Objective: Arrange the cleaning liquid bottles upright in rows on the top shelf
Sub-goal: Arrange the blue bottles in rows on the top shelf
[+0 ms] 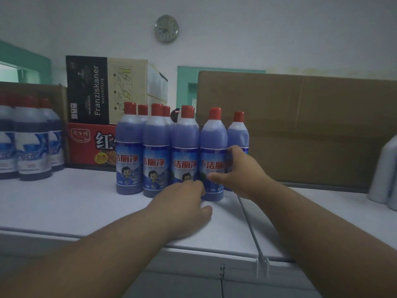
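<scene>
At nine o'clock dark bottles (32, 138) stand on the shelf (64, 203). Centre, blue bottles (156, 147) stand upright in rows. The left hand (184, 203) rests relaxed at their base, fingertips touching. At three o'clock of it, the right hand (234, 171) grips the end bottle (212, 143).

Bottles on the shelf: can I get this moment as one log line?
right hand: holds front-row bottle | left hand: at its base | bottles upright

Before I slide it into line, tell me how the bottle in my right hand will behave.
The bottle looks nearly full, so probably heavy. Tall and narrow, it may tip if pushed high; the right hand holds it low.
</scene>
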Motion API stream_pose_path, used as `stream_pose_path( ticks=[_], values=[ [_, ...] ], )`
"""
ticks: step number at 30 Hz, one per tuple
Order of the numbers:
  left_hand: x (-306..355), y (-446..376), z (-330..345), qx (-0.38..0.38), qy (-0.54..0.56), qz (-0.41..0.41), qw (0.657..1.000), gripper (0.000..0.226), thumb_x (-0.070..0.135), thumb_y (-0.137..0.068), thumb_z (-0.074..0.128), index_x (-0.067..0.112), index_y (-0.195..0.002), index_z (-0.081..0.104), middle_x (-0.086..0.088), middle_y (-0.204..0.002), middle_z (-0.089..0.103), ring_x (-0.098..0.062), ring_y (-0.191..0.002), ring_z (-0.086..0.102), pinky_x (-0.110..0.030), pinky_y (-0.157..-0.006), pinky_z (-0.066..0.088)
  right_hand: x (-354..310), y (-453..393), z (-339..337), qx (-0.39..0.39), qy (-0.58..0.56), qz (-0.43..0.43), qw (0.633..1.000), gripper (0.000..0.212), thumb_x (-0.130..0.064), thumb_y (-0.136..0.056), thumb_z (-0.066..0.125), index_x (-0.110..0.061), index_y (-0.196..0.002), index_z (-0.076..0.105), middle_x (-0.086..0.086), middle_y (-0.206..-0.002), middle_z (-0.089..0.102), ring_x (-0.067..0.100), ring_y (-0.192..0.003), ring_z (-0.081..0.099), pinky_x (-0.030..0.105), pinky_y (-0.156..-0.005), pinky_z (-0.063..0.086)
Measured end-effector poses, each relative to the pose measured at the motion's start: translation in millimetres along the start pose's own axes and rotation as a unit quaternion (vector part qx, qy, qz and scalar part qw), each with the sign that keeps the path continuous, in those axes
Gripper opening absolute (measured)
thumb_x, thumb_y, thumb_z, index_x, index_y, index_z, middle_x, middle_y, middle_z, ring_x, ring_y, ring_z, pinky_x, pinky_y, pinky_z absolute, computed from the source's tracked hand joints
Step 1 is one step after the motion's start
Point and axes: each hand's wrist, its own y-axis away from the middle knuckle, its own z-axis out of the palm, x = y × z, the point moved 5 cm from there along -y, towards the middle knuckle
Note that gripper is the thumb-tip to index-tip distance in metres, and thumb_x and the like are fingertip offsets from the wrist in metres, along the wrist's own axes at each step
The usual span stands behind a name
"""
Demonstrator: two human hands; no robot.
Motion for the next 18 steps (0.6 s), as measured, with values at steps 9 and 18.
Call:
stream_pose_path(
  ticks=[9,18],
  values=[
    [-3.0,-2.2,0.3,0.029,0.0,-0.011,1.0,0.027,0.046,-0.088,0.058,0.031,-0.11,0.056,0.012,-0.095,0.057,-0.015,-0.089,0.056,-0.033,-0.075,0.046,-10.4,6.2,-1.0,0.058,0.063,-0.04,0.996,0.06,-0.037,-0.074,0.086,-0.023,-0.108,0.038,-0.004,-0.101,0.058,0.019,-0.093,0.065,0.039,-0.082,0.059],
    [-34.5,25.5,-39.5,0.081,0.037,-0.034,0.995,0.01,0.041,-0.091,0.059,0.032,-0.089,0.056,0.012,-0.088,0.062,-0.01,-0.082,0.059,-0.037,-0.078,0.054,-72.3,32.5,-4.9,0.165,0.151,-0.207,0.952,0.032,-0.032,-0.088,0.072,-0.015,-0.107,0.054,-0.001,-0.105,0.05,0.013,-0.086,0.046,0.022,-0.074,0.037]
  ],
)
